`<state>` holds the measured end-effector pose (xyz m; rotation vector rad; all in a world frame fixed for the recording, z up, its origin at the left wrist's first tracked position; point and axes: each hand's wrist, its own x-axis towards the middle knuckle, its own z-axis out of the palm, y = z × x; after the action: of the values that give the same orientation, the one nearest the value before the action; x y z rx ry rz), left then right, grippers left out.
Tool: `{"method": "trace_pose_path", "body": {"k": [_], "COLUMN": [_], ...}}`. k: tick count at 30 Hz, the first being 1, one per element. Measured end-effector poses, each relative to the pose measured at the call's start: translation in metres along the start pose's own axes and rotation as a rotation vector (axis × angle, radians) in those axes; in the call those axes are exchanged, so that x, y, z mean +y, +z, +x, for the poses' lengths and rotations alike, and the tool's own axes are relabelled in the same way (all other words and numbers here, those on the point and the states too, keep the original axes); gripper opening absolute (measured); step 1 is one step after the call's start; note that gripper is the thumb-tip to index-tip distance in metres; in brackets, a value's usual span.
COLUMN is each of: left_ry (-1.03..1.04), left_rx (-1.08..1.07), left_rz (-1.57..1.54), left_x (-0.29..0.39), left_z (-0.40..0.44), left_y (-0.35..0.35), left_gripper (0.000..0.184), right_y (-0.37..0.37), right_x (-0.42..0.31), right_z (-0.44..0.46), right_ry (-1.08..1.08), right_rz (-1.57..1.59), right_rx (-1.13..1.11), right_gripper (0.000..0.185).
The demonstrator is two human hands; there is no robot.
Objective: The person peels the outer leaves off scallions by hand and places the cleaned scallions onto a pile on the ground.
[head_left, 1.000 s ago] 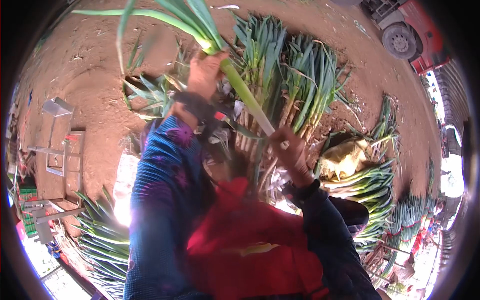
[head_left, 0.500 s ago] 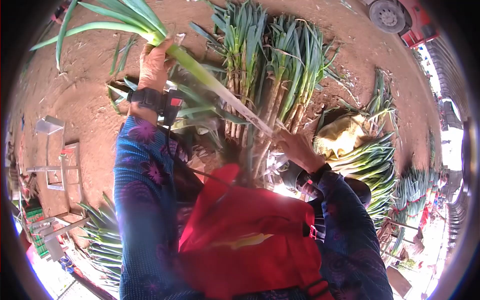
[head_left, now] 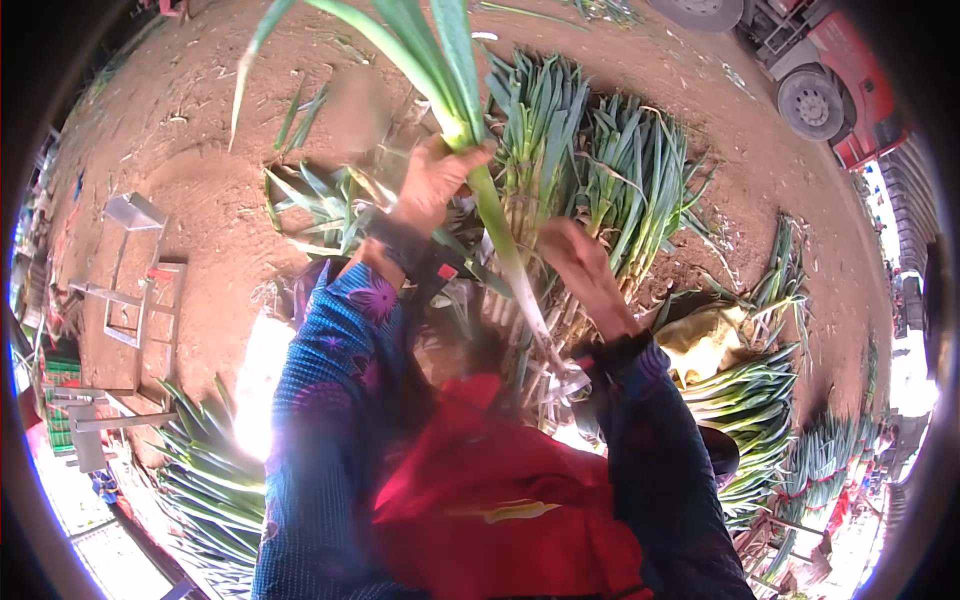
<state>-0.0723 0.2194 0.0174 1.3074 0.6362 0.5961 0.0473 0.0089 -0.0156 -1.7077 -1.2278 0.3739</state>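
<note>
- Left hand (head_left: 435, 185): one.
- Right hand (head_left: 582, 262): one.
- Leek in left hand (head_left: 496, 218): one.
- Wrist straps (head_left: 400, 243): two.
- Yellow sack (head_left: 703, 345): one.
- Red truck (head_left: 856, 72): one.
- Wheels visible (head_left: 811, 104): two.
- Heaped leeks (head_left: 745, 415): overlapping, not countable.

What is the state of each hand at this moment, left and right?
Left hand: closed, holding a leek.
Right hand: beside the leek, fingers curled; whether it holds anything cannot be told.
</note>
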Motion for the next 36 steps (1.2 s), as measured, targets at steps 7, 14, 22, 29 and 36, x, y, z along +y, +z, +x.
{"method": "trace_pose_path", "body": {"k": [7, 14, 22, 29, 36], "left_ry": [0.088, 0.090, 0.086, 0.063, 0.100], "left_rx": [-0.096, -0.091, -0.024, 0.022, 0.053], "left_rz": [-0.145, -0.277, -0.206, -0.073, -0.106], "left_x": [-0.007, -0.021, -0.028, -0.033, -0.025], "left_z": [-0.009, 0.000, 0.003, 0.008, 0.004], "left_y": [0.016, 0.022, 0.024, 0.023, 0.025], "left_gripper": [0.034, 0.036, 0.039, 0.039, 0.037], "right_y": [0.042, 0.037, 0.029, 0.037, 0.026], "right_x": [-0.021, -0.017, -0.043, -0.046, -0.033], "right_z": [0.046, 0.047, 0.035, 0.020, 0.006], "right_ry": [0.023, 0.118, -0.001, -0.288, 0.199], "right_rz": [-0.071, 0.078, -0.032, -0.326, 0.604], "right_rx": [0.034, -0.030, -0.010, 0.001, 0.105], "right_gripper": [0.024, 0.017, 0.012, 0.011, 0.009]}}
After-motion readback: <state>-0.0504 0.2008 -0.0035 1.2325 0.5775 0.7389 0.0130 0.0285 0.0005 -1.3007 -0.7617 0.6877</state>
